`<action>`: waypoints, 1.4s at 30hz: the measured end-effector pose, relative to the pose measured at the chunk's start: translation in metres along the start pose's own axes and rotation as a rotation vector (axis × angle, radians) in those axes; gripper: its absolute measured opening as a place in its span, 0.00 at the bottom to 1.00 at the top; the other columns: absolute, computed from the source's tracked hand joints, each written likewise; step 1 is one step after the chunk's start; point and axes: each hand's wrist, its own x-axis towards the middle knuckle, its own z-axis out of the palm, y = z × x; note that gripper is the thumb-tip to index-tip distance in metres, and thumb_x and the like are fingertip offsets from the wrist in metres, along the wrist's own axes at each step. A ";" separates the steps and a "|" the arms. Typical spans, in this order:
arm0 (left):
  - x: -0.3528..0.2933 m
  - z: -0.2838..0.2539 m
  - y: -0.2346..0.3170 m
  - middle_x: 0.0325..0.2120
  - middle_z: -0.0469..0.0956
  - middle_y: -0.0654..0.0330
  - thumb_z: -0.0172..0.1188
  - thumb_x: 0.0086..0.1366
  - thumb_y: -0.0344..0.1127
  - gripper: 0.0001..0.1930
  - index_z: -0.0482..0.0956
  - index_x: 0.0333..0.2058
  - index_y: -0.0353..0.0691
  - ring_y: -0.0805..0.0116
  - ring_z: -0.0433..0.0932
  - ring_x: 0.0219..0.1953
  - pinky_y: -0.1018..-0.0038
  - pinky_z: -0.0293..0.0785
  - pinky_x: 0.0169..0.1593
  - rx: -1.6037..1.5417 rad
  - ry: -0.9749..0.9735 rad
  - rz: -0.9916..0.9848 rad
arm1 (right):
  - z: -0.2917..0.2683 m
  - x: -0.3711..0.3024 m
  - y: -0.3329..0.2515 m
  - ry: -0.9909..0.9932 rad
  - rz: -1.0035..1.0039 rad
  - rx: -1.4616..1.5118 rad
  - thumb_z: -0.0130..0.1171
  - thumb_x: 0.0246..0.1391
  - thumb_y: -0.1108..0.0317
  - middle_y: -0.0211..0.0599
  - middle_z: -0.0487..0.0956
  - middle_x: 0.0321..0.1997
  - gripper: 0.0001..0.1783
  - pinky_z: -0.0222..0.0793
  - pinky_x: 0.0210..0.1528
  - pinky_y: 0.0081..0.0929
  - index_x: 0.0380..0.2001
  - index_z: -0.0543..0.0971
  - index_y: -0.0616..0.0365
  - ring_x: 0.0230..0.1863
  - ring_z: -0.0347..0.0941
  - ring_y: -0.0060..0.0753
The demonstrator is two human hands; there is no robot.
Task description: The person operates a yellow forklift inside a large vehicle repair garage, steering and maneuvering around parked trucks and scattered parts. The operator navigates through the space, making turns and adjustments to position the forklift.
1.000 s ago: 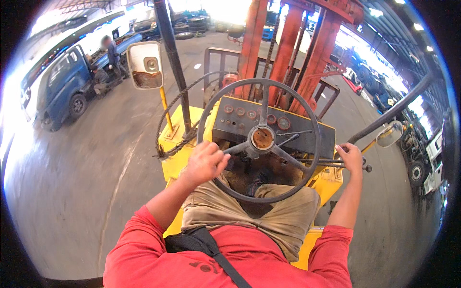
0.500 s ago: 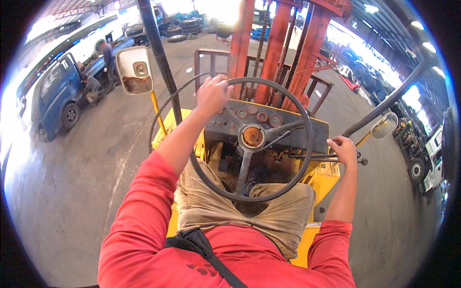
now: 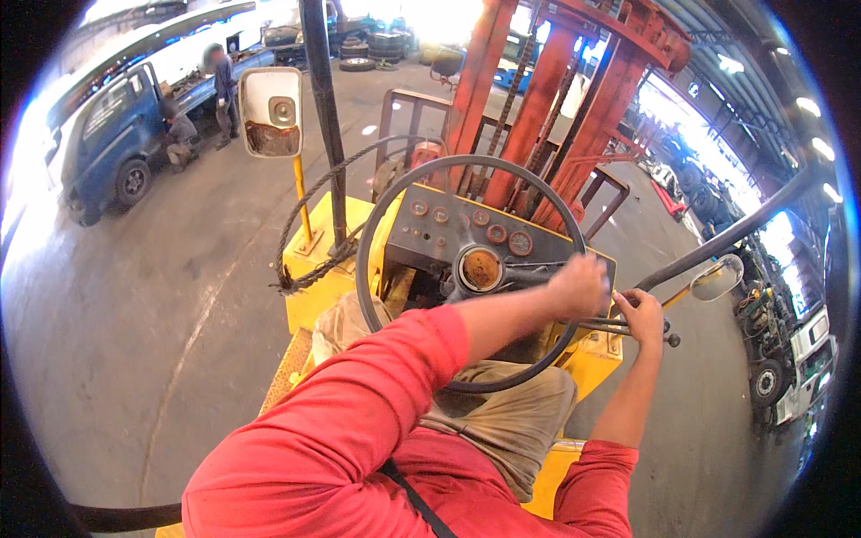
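Observation:
My left hand [image 3: 578, 285], slightly smeared by motion, is closed round the right side of the black steering wheel [image 3: 377, 314]. My left forearm crosses over the wheel and hides part of its lower spokes. On the right, my right hand [image 3: 641, 314] lies with curled fingers over the control levers [image 3: 619, 326], whose black knobs stick out past it. Its grip on a lever is partly hidden. Behind the wheel is a dark dashboard [image 3: 430, 235] with several round gauges. A worn brown cap [image 3: 481, 268] sits at the wheel's hub.
Orange mast rails [image 3: 529, 117] rise ahead of the yellow forklift body. A mirror [image 3: 272, 112] stands at left, another [image 3: 717, 280] at right. Two people are beside a blue van [image 3: 106, 134] on the left. Tyres [image 3: 357, 65] lie ahead; vehicle parts [image 3: 767, 381] line the right.
My left hand has swung from the wheel's upper left to its right side, turning the wheel clockwise. The surroundings have shifted in view. My right hand stays at the levers.

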 end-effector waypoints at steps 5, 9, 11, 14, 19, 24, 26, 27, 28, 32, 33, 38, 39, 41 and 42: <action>-0.156 -0.051 0.054 0.36 0.76 0.59 0.63 0.64 0.59 0.20 0.84 0.30 0.47 0.56 0.72 0.46 0.56 0.70 0.47 -0.262 -0.225 0.357 | 0.006 -0.003 0.016 0.038 -0.012 0.006 0.69 0.55 0.42 0.44 0.88 0.33 0.27 0.78 0.44 0.41 0.41 0.89 0.57 0.37 0.86 0.46; -0.257 -0.131 0.011 0.25 0.66 0.61 0.71 0.63 0.49 0.22 0.71 0.18 0.47 0.59 0.70 0.32 0.59 0.66 0.36 -0.375 -0.012 0.190 | 0.003 -0.009 0.010 0.062 -0.013 -0.003 0.70 0.55 0.44 0.46 0.88 0.35 0.26 0.78 0.45 0.41 0.41 0.88 0.58 0.39 0.86 0.47; -0.291 -0.153 -0.026 0.24 0.68 0.61 0.74 0.58 0.46 0.20 0.72 0.19 0.47 0.59 0.71 0.30 0.59 0.67 0.35 -0.217 0.029 0.011 | 0.001 -0.011 0.003 0.044 0.019 -0.009 0.70 0.55 0.45 0.48 0.88 0.37 0.26 0.78 0.47 0.42 0.42 0.88 0.59 0.40 0.86 0.48; -0.281 -0.183 -0.068 0.25 0.70 0.58 0.74 0.57 0.43 0.18 0.74 0.20 0.42 0.52 0.71 0.31 0.57 0.69 0.35 0.000 0.089 -0.264 | -0.003 -0.013 0.005 0.044 0.053 0.014 0.70 0.55 0.45 0.48 0.88 0.37 0.27 0.78 0.47 0.42 0.43 0.88 0.59 0.41 0.86 0.47; -0.252 -0.166 -0.097 0.21 0.73 0.60 0.75 0.56 0.34 0.18 0.73 0.15 0.42 0.58 0.73 0.28 0.62 0.70 0.33 0.166 0.443 -0.398 | 0.004 -0.002 0.016 0.116 0.016 -0.032 0.69 0.56 0.46 0.45 0.88 0.36 0.24 0.78 0.46 0.42 0.42 0.88 0.57 0.40 0.85 0.49; -0.259 -0.166 -0.096 0.22 0.72 0.60 0.74 0.56 0.31 0.17 0.72 0.17 0.42 0.57 0.71 0.27 0.62 0.69 0.32 0.155 0.392 -0.374 | 0.015 -0.006 0.006 0.297 -0.028 0.044 0.67 0.59 0.53 0.47 0.86 0.33 0.18 0.77 0.43 0.40 0.37 0.87 0.59 0.36 0.84 0.49; -0.258 -0.164 -0.094 0.22 0.72 0.60 0.74 0.56 0.31 0.17 0.72 0.17 0.42 0.57 0.71 0.27 0.62 0.68 0.32 0.159 0.404 -0.389 | 0.021 -0.004 0.021 0.462 -0.158 -0.002 0.66 0.60 0.58 0.42 0.86 0.38 0.13 0.76 0.49 0.41 0.36 0.86 0.58 0.43 0.81 0.48; -0.258 -0.166 -0.093 0.22 0.72 0.60 0.74 0.56 0.31 0.17 0.73 0.17 0.42 0.58 0.71 0.26 0.63 0.68 0.31 0.165 0.407 -0.376 | 0.026 -0.004 0.027 0.572 -0.233 -0.045 0.66 0.60 0.58 0.41 0.85 0.40 0.13 0.75 0.51 0.41 0.36 0.85 0.57 0.45 0.81 0.47; -0.257 -0.165 -0.094 0.22 0.72 0.60 0.74 0.56 0.31 0.17 0.73 0.17 0.42 0.58 0.72 0.26 0.63 0.68 0.30 0.162 0.430 -0.359 | 0.029 -0.003 0.032 0.676 -0.317 -0.086 0.66 0.60 0.59 0.40 0.85 0.42 0.12 0.74 0.52 0.42 0.36 0.85 0.57 0.48 0.80 0.47; -0.259 -0.161 -0.102 0.22 0.72 0.60 0.75 0.56 0.32 0.17 0.74 0.16 0.43 0.58 0.72 0.26 0.63 0.69 0.29 0.165 0.464 -0.361 | 0.031 0.012 0.052 0.637 -0.218 -0.203 0.66 0.60 0.55 0.41 0.86 0.44 0.16 0.73 0.54 0.45 0.36 0.85 0.59 0.49 0.79 0.48; -0.256 -0.161 -0.105 0.21 0.70 0.60 0.75 0.56 0.33 0.18 0.73 0.16 0.44 0.58 0.71 0.25 0.62 0.68 0.29 0.143 0.513 -0.331 | 0.029 0.017 0.068 0.630 -0.222 -0.231 0.66 0.61 0.54 0.44 0.86 0.43 0.18 0.73 0.53 0.46 0.36 0.86 0.60 0.47 0.80 0.50; -0.227 -0.140 -0.124 0.24 0.69 0.60 0.73 0.58 0.38 0.18 0.71 0.17 0.43 0.57 0.72 0.31 0.62 0.71 0.33 0.121 0.562 -0.274 | 0.008 0.023 0.080 0.492 -0.153 -0.305 0.60 0.65 0.45 0.52 0.85 0.34 0.25 0.71 0.44 0.52 0.33 0.86 0.60 0.40 0.80 0.59; -0.226 -0.139 -0.129 0.23 0.69 0.60 0.73 0.58 0.38 0.18 0.72 0.17 0.44 0.57 0.72 0.30 0.61 0.72 0.33 0.128 0.548 -0.266 | 0.010 0.027 0.084 0.483 -0.129 -0.369 0.58 0.66 0.43 0.51 0.85 0.33 0.27 0.71 0.44 0.53 0.33 0.86 0.58 0.39 0.80 0.60; -0.231 -0.142 -0.138 0.24 0.69 0.60 0.72 0.58 0.38 0.17 0.72 0.18 0.44 0.57 0.73 0.30 0.61 0.72 0.33 0.134 0.542 -0.265 | 0.020 0.035 0.087 0.435 -0.122 -0.373 0.56 0.67 0.41 0.51 0.84 0.33 0.28 0.70 0.44 0.54 0.32 0.85 0.58 0.39 0.80 0.61; -0.232 -0.145 -0.143 0.24 0.70 0.60 0.72 0.58 0.38 0.16 0.73 0.19 0.44 0.57 0.73 0.31 0.60 0.72 0.34 0.126 0.538 -0.255 | 0.022 0.038 0.086 0.411 -0.109 -0.384 0.54 0.68 0.40 0.50 0.84 0.33 0.29 0.70 0.44 0.54 0.32 0.85 0.58 0.39 0.80 0.62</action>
